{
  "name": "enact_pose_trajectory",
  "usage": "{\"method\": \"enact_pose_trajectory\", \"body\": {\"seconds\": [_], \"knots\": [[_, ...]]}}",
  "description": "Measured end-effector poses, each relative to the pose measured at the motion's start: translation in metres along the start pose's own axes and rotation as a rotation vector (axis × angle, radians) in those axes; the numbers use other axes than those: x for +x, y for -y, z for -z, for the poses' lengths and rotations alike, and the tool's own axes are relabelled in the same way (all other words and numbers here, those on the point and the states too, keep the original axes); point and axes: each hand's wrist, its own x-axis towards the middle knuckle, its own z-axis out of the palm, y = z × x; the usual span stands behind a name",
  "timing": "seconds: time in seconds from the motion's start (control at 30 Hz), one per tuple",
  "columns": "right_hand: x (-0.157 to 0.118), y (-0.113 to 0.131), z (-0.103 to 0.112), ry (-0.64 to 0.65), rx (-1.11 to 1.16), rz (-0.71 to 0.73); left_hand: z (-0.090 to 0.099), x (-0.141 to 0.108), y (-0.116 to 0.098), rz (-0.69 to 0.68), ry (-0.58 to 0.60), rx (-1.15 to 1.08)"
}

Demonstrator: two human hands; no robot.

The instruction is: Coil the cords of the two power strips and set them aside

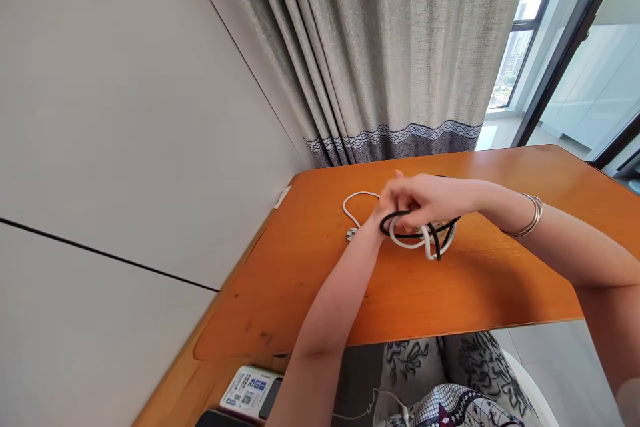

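A tangle of black cable (439,250) and white cable (407,245) hangs in loops just above the orange-brown table. My right hand (425,197) reaches in from the right, its fingers curled over the loops near my other wrist. My left hand (387,203) comes up from below and meets it; its fingers are mostly hidden behind the right hand, so what they grip is unclear. From the hands, one white cable curves left to a small plug-like white end (351,233) lying on the table. A silvery bangle (536,215) circles my right wrist.
The wooden table (300,293) stands against a white panelled wall (150,113). Behind it hangs a grey curtain (400,47). At lower left lie a white labelled box (247,390) and a dark device (223,419). A thin white cable (370,407) crosses my lap.
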Motion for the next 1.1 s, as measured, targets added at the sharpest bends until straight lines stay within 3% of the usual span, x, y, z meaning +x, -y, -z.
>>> {"method": "enact_pose_trajectory", "body": {"seconds": [0.1, 0.2, 0.33, 0.4, 0.47, 0.57, 0.77, 0.83, 0.97, 1.1], "knots": [[0.0, -0.022, 0.0, -0.357, 0.274, -0.026, 0.003, 0.004, 0.004, 0.025, 0.099, -0.168], [0.004, -0.039, -0.004, -0.678, 0.248, -0.046, 0.004, 0.003, 0.004, -0.041, 0.143, -0.192], [0.013, -0.063, -0.001, -0.95, 0.155, -0.123, 0.003, -0.002, 0.005, -0.19, 0.153, -0.077], [0.016, -0.073, 0.002, -1.026, 0.157, -0.182, 0.0, -0.005, 0.005, -0.236, 0.113, 0.025], [0.016, -0.081, 0.004, -1.006, 0.139, -0.264, -0.003, -0.006, 0.005, -0.222, 0.027, 0.091], [0.009, -0.086, 0.002, -0.862, 0.072, -0.343, -0.005, -0.006, 0.003, -0.172, -0.063, 0.096], [-0.023, -0.089, -0.012, -0.644, -0.06, -0.145, 0.011, -0.005, -0.006, -0.23, -0.12, 0.099], [-0.029, -0.089, -0.015, -0.594, -0.051, -0.138, 0.016, -0.005, -0.009, -0.22, -0.135, 0.118], [-0.031, -0.083, -0.018, -0.62, -0.014, -0.21, 0.021, -0.006, -0.011, -0.188, -0.128, 0.143], [-0.027, -0.08, -0.026, -0.736, 0.131, -0.264, 0.026, -0.003, -0.012, -0.17, -0.066, 0.287]]}}
